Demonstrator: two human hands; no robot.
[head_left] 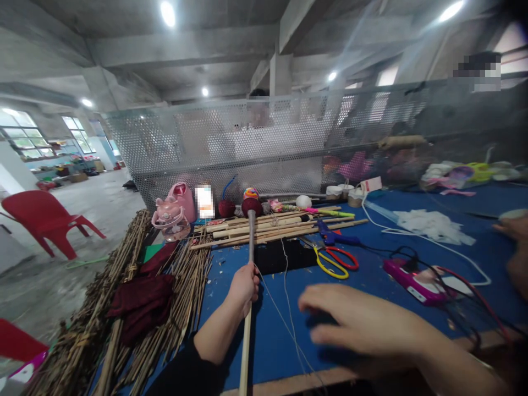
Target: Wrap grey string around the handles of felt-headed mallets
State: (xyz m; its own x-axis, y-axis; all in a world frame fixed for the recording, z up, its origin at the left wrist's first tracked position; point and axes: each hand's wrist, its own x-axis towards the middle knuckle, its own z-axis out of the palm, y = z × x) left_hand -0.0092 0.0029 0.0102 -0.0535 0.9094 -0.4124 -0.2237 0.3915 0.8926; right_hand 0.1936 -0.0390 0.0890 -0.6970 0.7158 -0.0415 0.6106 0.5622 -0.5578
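Note:
My left hand [244, 286] is closed around a long bamboo stick [249, 245] that points away from me, with a dark red wound ball [251, 206] at its far tip. A thin white thread [284, 297] runs from the stick area down across the blue table [371, 275]. My right hand [363, 324] hovers low over the table to the right, fingers extended and pointing left, holding nothing I can make out.
Bamboo sticks [272, 226] lie across the far table; dried stalks [124, 308] and dark red cloth [142, 300] are heaped at left. Yellow-red scissors [334, 261], a pink glue gun [412, 280] with cables, a pink mug [183, 201], a mesh partition [264, 143], a red chair [45, 220]. Another person's hand [513, 236] at right edge.

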